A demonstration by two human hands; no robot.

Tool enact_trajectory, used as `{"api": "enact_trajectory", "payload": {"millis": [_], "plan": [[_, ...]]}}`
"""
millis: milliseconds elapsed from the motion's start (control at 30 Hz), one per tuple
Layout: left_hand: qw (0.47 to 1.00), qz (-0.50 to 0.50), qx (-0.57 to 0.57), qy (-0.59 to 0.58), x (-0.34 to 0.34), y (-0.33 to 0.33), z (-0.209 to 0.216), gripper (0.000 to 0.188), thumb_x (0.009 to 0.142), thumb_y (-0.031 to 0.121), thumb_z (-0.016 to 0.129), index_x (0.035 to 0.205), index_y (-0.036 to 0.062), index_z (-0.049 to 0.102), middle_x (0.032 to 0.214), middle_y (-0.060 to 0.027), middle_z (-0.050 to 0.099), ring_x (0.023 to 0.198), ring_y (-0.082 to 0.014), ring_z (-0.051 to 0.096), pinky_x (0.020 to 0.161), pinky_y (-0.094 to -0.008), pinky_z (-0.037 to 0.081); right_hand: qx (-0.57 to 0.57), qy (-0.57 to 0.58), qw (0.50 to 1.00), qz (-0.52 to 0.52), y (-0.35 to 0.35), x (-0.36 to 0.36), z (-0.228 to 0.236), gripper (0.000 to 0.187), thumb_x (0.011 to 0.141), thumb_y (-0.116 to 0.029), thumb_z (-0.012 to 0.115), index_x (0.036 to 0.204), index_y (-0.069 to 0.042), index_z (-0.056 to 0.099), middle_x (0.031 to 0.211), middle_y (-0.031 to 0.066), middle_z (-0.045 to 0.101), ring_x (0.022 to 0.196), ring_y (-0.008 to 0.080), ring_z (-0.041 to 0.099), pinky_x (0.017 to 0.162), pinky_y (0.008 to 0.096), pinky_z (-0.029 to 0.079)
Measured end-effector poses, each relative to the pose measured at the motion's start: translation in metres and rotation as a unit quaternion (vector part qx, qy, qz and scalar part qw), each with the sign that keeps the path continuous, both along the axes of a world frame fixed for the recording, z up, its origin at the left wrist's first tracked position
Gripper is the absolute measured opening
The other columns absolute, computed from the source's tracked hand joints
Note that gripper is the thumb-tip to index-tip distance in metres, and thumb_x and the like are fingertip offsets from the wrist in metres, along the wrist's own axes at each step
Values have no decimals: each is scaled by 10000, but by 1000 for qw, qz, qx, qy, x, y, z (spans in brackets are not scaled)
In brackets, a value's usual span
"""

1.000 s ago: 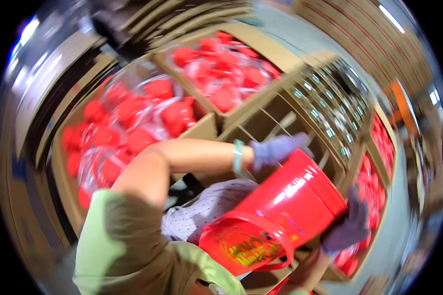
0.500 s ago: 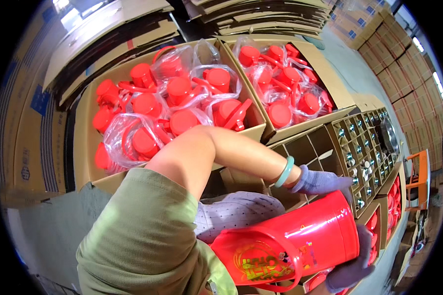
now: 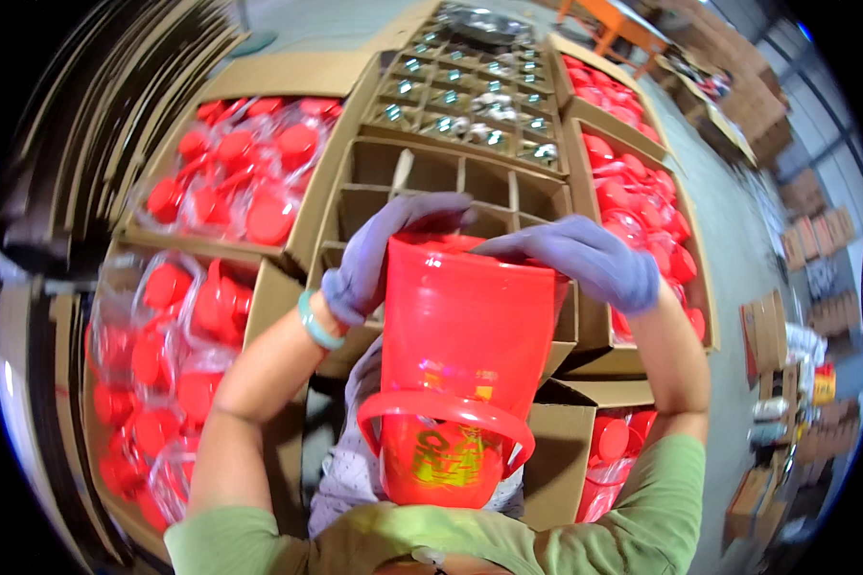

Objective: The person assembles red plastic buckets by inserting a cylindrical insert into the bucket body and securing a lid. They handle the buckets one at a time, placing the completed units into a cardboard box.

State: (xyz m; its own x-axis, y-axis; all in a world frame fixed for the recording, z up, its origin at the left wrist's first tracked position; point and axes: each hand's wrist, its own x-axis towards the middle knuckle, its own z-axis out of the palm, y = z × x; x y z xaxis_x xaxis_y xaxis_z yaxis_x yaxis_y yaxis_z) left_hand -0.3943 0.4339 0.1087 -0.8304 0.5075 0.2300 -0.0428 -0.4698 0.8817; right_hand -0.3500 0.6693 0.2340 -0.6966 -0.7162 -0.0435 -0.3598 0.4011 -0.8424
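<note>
A large red plastic thermos (image 3: 465, 331) with a loop handle is held upright against the front of my body. Its handle hangs over the lower part, near a yellow-green print. My left hand (image 3: 372, 251), in a purple-grey glove, wraps around its upper left edge. Over the upper right rim curls my right hand (image 3: 585, 257) in a matching glove; its fingertips are partly hidden behind the rim. Just beyond the thermos stands a cardboard box with dividers (image 3: 431, 174), its visible compartments holding nothing I can make out.
A divided carton of silvery-tipped glass pieces (image 3: 451, 98) lies farther ahead. Open boxes of red thermos parts flank me, some bagged at left (image 3: 270, 216), others at right (image 3: 647, 225). Stacked flat cardboard (image 3: 105, 115) stands far left, and an orange stand (image 3: 616, 29) far right.
My view has swung right, toward the divided cartons. The thermos has gone from lying tilted sideways to upright before me, and both hands now grip its upper end.
</note>
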Motion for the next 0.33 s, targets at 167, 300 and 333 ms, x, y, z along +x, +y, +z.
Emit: {"api": "enact_trajectory", "payload": {"millis": [167, 300, 333], "plan": [[937, 166, -19, 307, 22, 14, 2, 113, 884, 108, 620, 893, 41, 529, 849, -69, 544, 800, -194, 548, 956, -403, 471, 77, -169, 978, 93, -2, -35, 13, 292, 966, -118, 590, 1229, 8, 611, 1095, 39, 679, 997, 91, 588, 900, 269, 492], [933, 137, -19, 333, 39, 15, 33, 151, 857, 121, 643, 801, 52, 520, 800, -74, 533, 785, -217, 547, 932, -443, 482, 120, -202, 954, 189, 2, -42, 19, 371, 942, -93, 613, 1303, -26, 558, 1101, 32, 664, 988, 84, 580, 878, 258, 494], [926, 129, -22, 355, 42, 16, 44, 145, 858, 136, 643, 816, 56, 530, 805, -76, 539, 788, -227, 552, 933, -448, 483, 116, -199, 957, 179, 7, -34, 22, 371, 942, -93, 613, 1303, -26, 558, 1101, 32, 664, 988, 84, 580, 878, 258, 494]]}}
